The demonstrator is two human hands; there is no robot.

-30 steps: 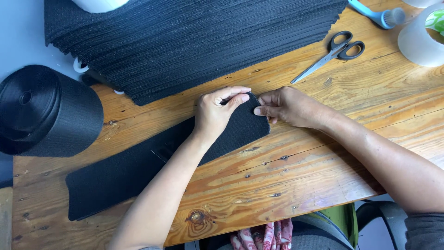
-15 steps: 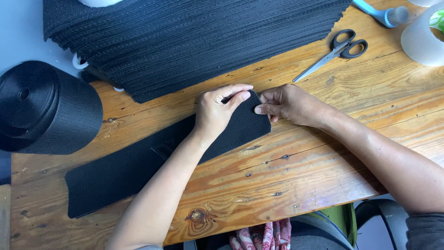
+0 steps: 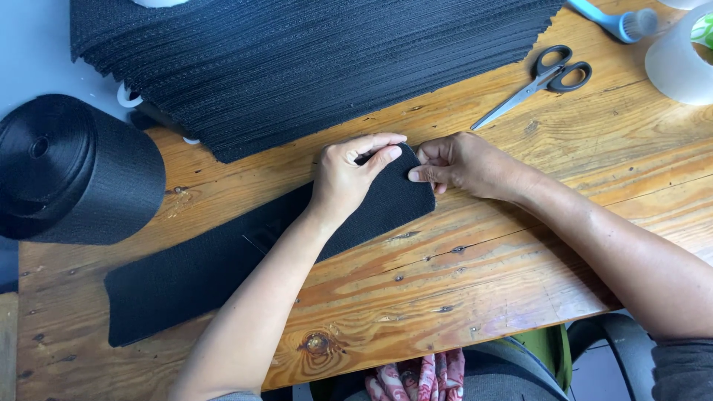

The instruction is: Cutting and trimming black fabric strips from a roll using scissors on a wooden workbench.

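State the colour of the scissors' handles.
Black handles on the steel scissors, seen in the head view.

One head cam, looking steeply down at the wooden table (image 3: 520,297) from close, above the person's forearms.

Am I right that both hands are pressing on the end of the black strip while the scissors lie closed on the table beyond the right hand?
Not quite: the head view shows the scissors lying open, blades apart, on the wooden table. The rest holds: the left hand and right hand both press on the end of the black strip, with the scissors beyond the right hand.
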